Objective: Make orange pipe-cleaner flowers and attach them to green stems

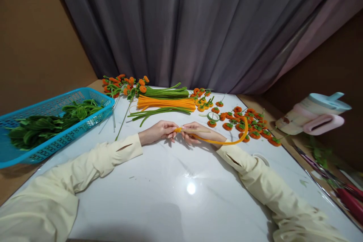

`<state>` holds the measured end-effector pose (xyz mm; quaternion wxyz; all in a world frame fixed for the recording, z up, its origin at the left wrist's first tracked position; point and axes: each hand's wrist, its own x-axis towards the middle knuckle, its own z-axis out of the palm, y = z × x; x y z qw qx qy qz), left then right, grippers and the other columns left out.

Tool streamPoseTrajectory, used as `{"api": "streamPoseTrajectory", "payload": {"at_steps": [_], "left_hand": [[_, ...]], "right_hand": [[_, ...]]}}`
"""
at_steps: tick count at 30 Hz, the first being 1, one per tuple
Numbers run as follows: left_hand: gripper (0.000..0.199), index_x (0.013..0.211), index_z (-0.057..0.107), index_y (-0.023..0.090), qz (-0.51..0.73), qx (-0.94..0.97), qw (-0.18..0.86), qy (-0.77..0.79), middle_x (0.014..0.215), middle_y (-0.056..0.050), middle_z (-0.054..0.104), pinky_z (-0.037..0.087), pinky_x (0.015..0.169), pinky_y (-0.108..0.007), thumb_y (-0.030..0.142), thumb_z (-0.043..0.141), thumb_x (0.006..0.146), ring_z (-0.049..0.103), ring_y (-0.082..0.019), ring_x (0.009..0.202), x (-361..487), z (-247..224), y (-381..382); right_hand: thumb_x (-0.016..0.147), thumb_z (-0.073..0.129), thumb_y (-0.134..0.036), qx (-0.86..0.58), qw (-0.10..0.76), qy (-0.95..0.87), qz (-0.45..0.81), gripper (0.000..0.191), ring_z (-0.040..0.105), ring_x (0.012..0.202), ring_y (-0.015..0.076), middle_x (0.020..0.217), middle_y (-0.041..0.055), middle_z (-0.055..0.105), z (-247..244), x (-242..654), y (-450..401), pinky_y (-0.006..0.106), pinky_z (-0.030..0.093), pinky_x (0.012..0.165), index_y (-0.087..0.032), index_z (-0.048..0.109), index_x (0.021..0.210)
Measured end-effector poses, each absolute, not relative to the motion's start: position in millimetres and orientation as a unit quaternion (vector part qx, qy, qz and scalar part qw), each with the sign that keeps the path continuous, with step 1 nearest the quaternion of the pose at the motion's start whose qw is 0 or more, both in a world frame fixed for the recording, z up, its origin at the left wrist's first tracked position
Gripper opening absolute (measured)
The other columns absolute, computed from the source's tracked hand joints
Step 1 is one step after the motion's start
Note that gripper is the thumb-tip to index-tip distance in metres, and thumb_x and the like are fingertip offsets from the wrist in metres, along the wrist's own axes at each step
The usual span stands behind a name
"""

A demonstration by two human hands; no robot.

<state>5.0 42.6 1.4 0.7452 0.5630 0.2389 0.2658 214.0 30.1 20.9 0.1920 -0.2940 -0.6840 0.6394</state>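
Observation:
My left hand (161, 131) pinches a small coil of orange-yellow chenille stem (227, 143) between thumb and fingertips. My right hand (194, 133) meets it at the coil, fingers closed on the same stem and a pale wooden stick (201, 131). The stem's loose length curves past my right wrist and bends upward at its end. Beyond my hands lie a bundle of orange chenille stems (167, 103) and green chenille stems (166, 93). Finished-looking orange pompom flowers (255, 132) with green tops spread to the right.
A blue plastic basket (65, 136) with green chenille leaves (36, 130) stands at left. Orange flowers on stems (119, 85) lie at the back left. A roll of green tape (213, 117) sits among the flowers. At right are a tumbler (303, 115) and red-handled pliers (350, 200).

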Motion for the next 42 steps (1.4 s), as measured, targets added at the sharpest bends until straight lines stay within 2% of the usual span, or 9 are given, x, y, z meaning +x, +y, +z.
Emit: {"api": "streamPoseTrajectory", "payload": {"at_steps": [4, 7, 9, 14, 18, 24, 30, 36, 42], "left_hand": [[0.029, 0.092, 0.056, 0.012, 0.312, 0.548, 0.736, 0.244, 0.061, 0.003, 0.054, 0.05, 0.067, -0.028, 0.034, 0.066, 0.076, 0.048, -0.006, 0.054, 6, 1, 40], [0.037, 0.109, 0.052, 0.017, 0.33, 0.546, 0.731, 0.242, 0.063, 0.003, 0.055, 0.049, 0.065, -0.026, 0.031, 0.065, 0.077, 0.05, -0.007, 0.055, 6, 3, 38], [0.041, 0.113, 0.052, 0.016, 0.336, 0.544, 0.729, 0.247, 0.062, 0.004, 0.053, 0.048, 0.063, -0.024, 0.031, 0.065, 0.077, 0.05, -0.007, 0.055, 7, 3, 38], [0.035, 0.099, 0.06, 0.012, 0.359, 0.535, 0.714, 0.274, 0.057, 0.005, 0.049, 0.047, 0.063, -0.024, 0.036, 0.066, 0.074, 0.053, -0.008, 0.054, 10, 0, 40], [0.032, 0.095, 0.061, 0.011, 0.375, 0.536, 0.696, 0.296, 0.058, 0.004, 0.05, 0.046, 0.058, -0.022, 0.033, 0.066, 0.073, 0.053, -0.008, 0.053, 12, 0, 40], [0.027, 0.092, 0.061, 0.011, 0.405, 0.532, 0.673, 0.318, 0.058, 0.004, 0.049, 0.045, 0.053, -0.019, 0.029, 0.065, 0.071, 0.047, -0.005, 0.05, 14, 2, 40], [0.024, 0.096, 0.061, 0.011, 0.417, 0.56, 0.63, 0.339, 0.055, 0.005, 0.046, 0.046, 0.052, -0.02, 0.027, 0.058, 0.078, 0.046, -0.005, 0.047, 14, -3, 41], [0.033, 0.111, 0.06, 0.012, 0.406, 0.637, 0.548, 0.359, 0.057, 0.005, 0.047, 0.044, 0.049, -0.019, 0.028, 0.049, 0.084, 0.053, -0.007, 0.047, 14, -7, 37], [0.031, 0.104, 0.063, 0.014, 0.384, 0.727, 0.427, 0.376, 0.063, 0.003, 0.048, 0.042, 0.051, -0.018, 0.015, 0.04, 0.084, 0.052, -0.007, 0.048, 12, -4, 31]], "right_hand": [[0.09, 0.045, -0.04, -0.306, 0.197, -0.663, 0.655, 0.033, 0.038, 0.034, 0.0041, 0.057, 0.0032, 0.062, 21, 210, 30, 0.017, 0.026, 0.034, -0.01, 0.056, 0.083], [0.091, 0.042, -0.038, -0.307, 0.214, -0.653, 0.658, 0.032, 0.037, 0.031, 0.005, 0.055, 0.0034, 0.063, 17, 207, 31, 0.018, 0.025, 0.033, -0.01, 0.057, 0.087], [0.091, 0.04, -0.036, -0.295, 0.215, -0.654, 0.663, 0.032, 0.038, 0.031, 0.0053, 0.056, 0.0039, 0.063, 14, 206, 32, 0.018, 0.026, 0.034, -0.009, 0.058, 0.09], [0.093, 0.036, -0.035, -0.295, 0.221, -0.649, 0.665, 0.035, 0.037, 0.034, 0.0058, 0.058, 0.0058, 0.064, 13, 204, 30, 0.019, 0.028, 0.035, -0.008, 0.058, 0.091], [0.093, 0.038, -0.032, -0.314, 0.224, -0.652, 0.653, 0.029, 0.037, 0.038, 0.0049, 0.068, 0.0086, 0.067, 15, 203, 28, 0.016, 0.028, 0.035, -0.009, 0.056, 0.092], [0.091, 0.041, -0.039, -0.33, 0.216, -0.639, 0.66, 0.032, 0.041, 0.036, 0.0048, 0.078, 0.0096, 0.069, 12, 198, 31, 0.017, 0.032, 0.031, -0.01, 0.054, 0.095], [0.087, 0.046, -0.044, -0.36, 0.193, -0.641, 0.65, 0.037, 0.041, 0.032, 0.0055, 0.059, 0.0061, 0.066, 13, 197, 30, 0.017, 0.029, 0.029, -0.01, 0.055, 0.077], [0.089, 0.043, -0.04, -0.373, 0.154, -0.66, 0.634, 0.039, 0.032, 0.029, 0.0043, 0.044, 0.0013, 0.058, 20, 196, 24, 0.018, 0.023, 0.031, -0.008, 0.059, 0.074], [0.088, 0.044, -0.044, -0.367, 0.131, -0.679, 0.622, 0.042, 0.029, 0.031, 0.0044, 0.042, -0.0007, 0.055, 21, 196, 22, 0.019, 0.022, 0.034, -0.008, 0.061, 0.075]]}}
